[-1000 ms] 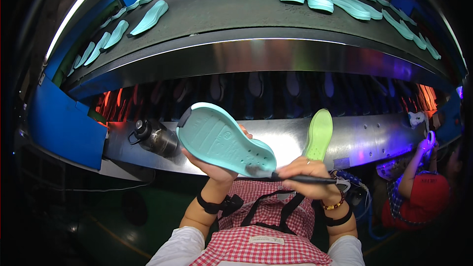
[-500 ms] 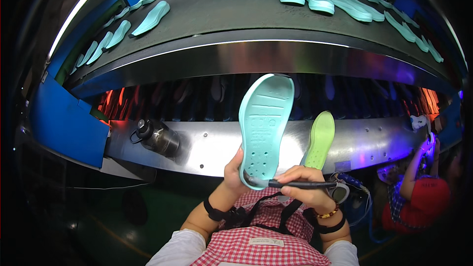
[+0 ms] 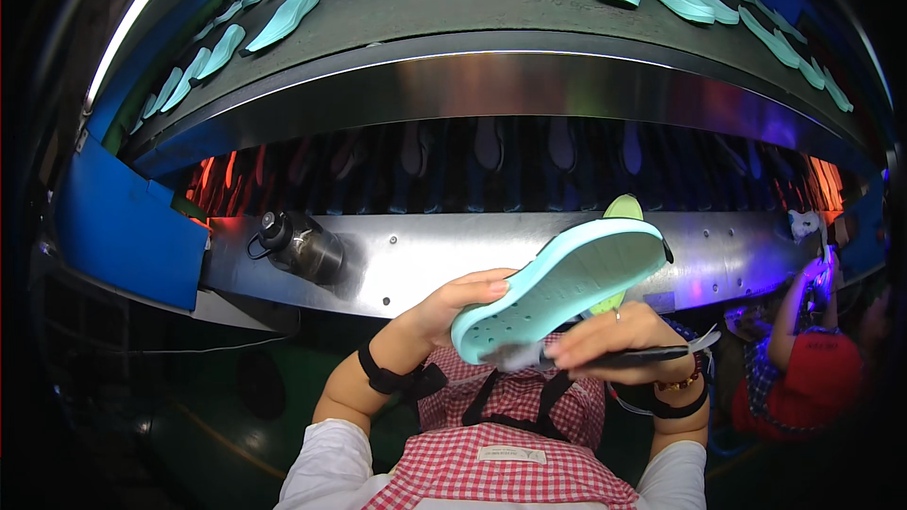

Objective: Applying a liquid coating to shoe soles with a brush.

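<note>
A light turquoise shoe sole point(image 3: 576, 269) is in my left hand point(image 3: 458, 304), gripped along its left edge near the end with the small holes. It tilts up to the right, its hollowed face partly toward me. My right hand point(image 3: 614, 340) is closed round the black handle of a brush point(image 3: 652, 356). The brush's pale bristles touch or nearly touch the sole's lower edge; I cannot tell which. Behind the turquoise sole, a lime green sole point(image 3: 624, 208) is partly hidden.
A metal ledge point(image 3: 425, 260) crosses in front of me, with a dark bottle point(image 3: 307, 250) at its left. Beyond and above runs a dark conveyor belt point(image 3: 406, 0) bearing several turquoise soles point(image 3: 283, 19). A person in red point(image 3: 814, 378) works at the right.
My left hand has turned the turquoise sole from nearly upright to leaning right. The brush and my right hand have shifted right. My view has also moved slightly.
</note>
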Available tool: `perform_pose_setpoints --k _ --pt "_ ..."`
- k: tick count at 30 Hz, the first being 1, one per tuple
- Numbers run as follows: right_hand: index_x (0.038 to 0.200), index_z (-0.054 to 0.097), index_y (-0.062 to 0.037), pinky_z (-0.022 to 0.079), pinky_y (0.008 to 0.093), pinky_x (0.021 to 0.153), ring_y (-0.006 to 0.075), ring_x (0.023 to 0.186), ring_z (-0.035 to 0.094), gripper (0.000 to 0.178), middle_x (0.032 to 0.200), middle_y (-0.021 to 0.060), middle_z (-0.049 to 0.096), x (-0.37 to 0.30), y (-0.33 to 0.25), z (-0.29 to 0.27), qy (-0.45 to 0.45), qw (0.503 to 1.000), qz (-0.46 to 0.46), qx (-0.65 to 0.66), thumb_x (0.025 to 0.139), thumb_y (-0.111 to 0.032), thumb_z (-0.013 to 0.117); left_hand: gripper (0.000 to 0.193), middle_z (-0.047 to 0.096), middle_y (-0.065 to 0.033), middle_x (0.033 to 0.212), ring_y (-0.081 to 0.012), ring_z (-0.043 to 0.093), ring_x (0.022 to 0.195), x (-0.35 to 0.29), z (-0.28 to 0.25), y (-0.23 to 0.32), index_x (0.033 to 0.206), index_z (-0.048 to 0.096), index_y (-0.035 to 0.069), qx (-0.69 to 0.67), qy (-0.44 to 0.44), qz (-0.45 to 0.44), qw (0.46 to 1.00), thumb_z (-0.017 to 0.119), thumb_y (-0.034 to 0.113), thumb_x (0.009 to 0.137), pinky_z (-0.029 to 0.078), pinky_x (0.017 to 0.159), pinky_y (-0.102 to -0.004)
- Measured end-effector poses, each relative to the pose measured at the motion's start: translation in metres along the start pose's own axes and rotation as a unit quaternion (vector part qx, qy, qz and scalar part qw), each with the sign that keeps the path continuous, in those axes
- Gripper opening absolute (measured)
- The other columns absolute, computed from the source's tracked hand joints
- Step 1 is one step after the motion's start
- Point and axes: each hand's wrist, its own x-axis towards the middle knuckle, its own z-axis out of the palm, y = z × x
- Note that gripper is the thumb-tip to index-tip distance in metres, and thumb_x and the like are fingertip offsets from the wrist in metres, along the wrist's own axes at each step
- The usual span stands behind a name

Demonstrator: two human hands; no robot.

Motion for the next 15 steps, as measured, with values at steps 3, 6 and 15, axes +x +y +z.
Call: perform_pose_setpoints --k 3,6,15 --pt "0.091 0.066 -0.0065 0.051 0.0304 0.074 0.0235 0.087 0.063 0.019 0.096 0.0095 0.065 0.005 0.003 0.0 -0.049 0.994 0.055 -0.078 0.073 -0.001 0.064 0.053 0.053 -0.0212 0.112 -0.0216 0.057 0.096 0.004 0.008 0.007 0.125 0.037 -0.008 0.124 0.029 -0.076 0.989 0.05 0.022 0.084 0.046 0.083 -0.0301" --pt "0.099 0.063 -0.0096 0.049 0.0291 0.077 0.0212 0.092 0.061 0.025 0.102 0.0066 0.063 -0.004 -0.008 -0.019 -0.11 0.981 0.064 -0.145 0.075 -0.008 0.058 0.053 0.053 -0.0216 0.111 -0.0226 0.057 0.097 0.001 0.004 0.007 0.123 0.039 -0.008 0.154 0.058 -0.102 0.981 0.051 0.024 0.083 0.045 0.084 -0.0313" --pt "0.092 0.064 -0.0028 0.05 0.0304 0.078 0.0253 0.089 0.062 0.017 0.094 0.0131 0.064 -0.019 -0.001 -0.023 -0.04 0.994 0.053 -0.089 0.075 -0.001 0.062 0.061 0.049 -0.0219 0.117 -0.0215 0.054 0.1 -0.018 -0.009 0.012 0.127 0.035 -0.007 0.138 0.036 -0.079 0.987 0.048 0.032 0.083 0.045 0.083 -0.028"
